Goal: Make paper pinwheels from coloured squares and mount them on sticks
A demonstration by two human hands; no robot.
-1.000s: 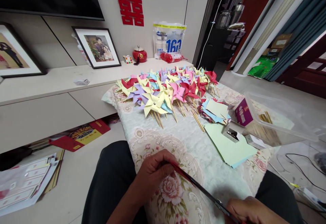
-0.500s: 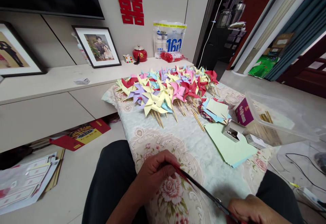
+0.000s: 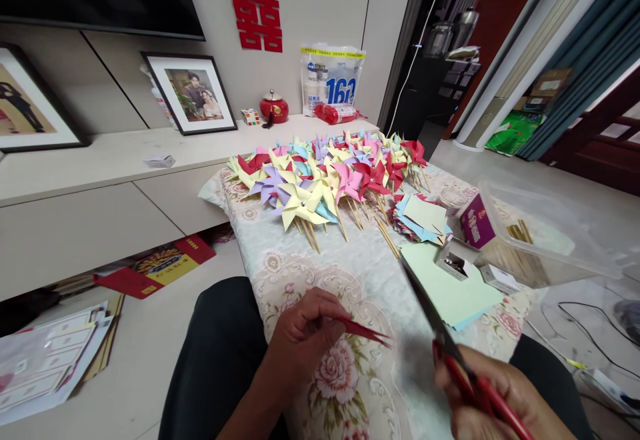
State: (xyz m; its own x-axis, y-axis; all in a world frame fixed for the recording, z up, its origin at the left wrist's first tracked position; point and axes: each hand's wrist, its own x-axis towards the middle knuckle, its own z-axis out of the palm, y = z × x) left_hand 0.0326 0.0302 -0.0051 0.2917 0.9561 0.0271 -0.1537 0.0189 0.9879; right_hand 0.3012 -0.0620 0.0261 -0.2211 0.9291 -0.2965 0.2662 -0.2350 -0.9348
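Observation:
Between the thumb and fingers of my left hand (image 3: 310, 327) is pinched a piece of folded red paper (image 3: 367, 332), its cut tips pointing right. My right hand (image 3: 493, 387) grips red-handled scissors (image 3: 434, 317) by the handles, blades pointing up and left, apart from the paper. Their blades look closed, though slightly blurred. Beyond my hands, many paper pinwheels (image 3: 305, 203) on wooden sticks lie massed at the table's far end. A stack of cut paper squares (image 3: 423, 217) lies right of them, beside loose sticks (image 3: 387, 237).
Green paper sheets (image 3: 450, 287) lie at the right under a small open box (image 3: 456, 259) of metal pieces. A clear plastic bin (image 3: 550, 233) with sticks stands at the right edge. The floral tablecloth (image 3: 290, 273) covers the table between my knees.
The scissors have come away from the red paper, swinging right and up with my right hand. My left hand still holds the paper in nearly the same place, its split tips now showing.

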